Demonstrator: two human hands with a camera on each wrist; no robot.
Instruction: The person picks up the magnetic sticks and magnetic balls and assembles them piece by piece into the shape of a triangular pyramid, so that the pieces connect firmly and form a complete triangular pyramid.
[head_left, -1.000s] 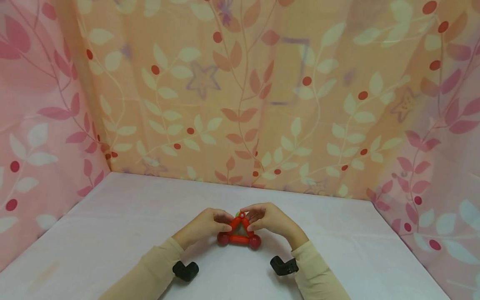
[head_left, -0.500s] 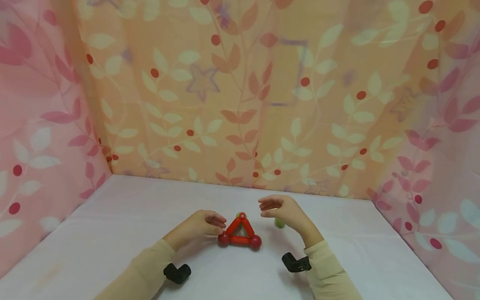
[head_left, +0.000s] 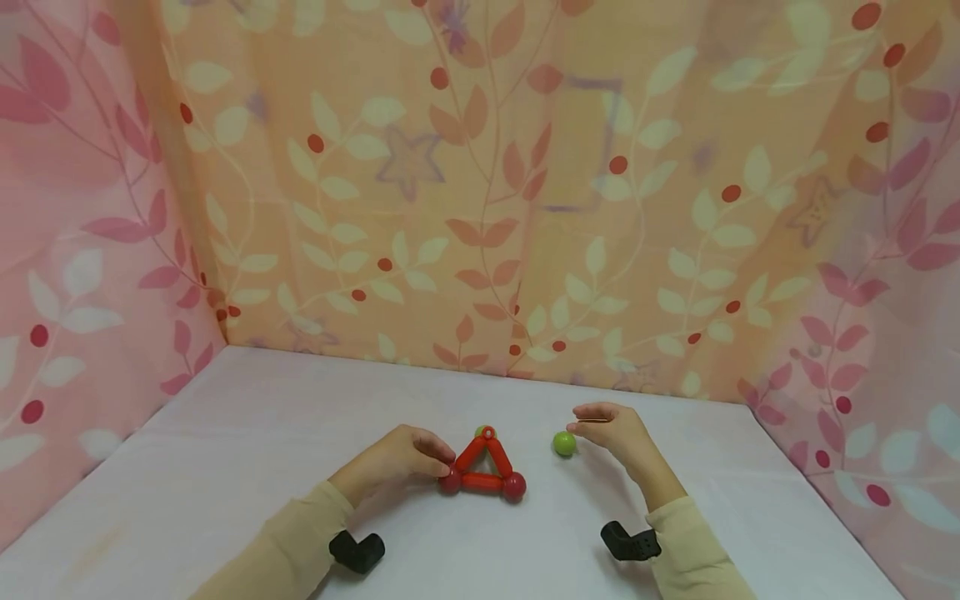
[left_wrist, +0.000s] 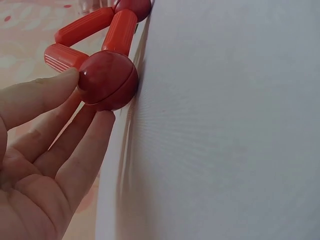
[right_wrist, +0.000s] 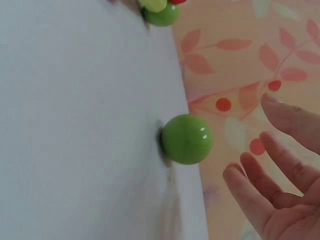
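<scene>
A toy triangle (head_left: 482, 482) of red rods and balls stands on the white table near the middle. Its lower left red ball (left_wrist: 109, 80) is pinched between the thumb and fingers of my left hand (head_left: 397, 462). My right hand (head_left: 618, 433) is beside a loose green ball (head_left: 565, 443), its fingers extended with nothing held. In the right wrist view a gap shows between that green ball (right_wrist: 187, 139) and the fingertips (right_wrist: 234, 175). Another green ball (head_left: 481, 432) is partly hidden behind the triangle's top joint.
The white-covered table (head_left: 300, 400) reaches back to an orange leaf-print curtain (head_left: 480, 183). Pink printed curtains (head_left: 67, 250) flank it on both sides. Black wrist mounts (head_left: 357, 552) are worn over both sleeves.
My right hand has moved away from the triangle to the right, and the loose green ball now shows on the table. My left hand drew back from the rod to the lower left ball.
</scene>
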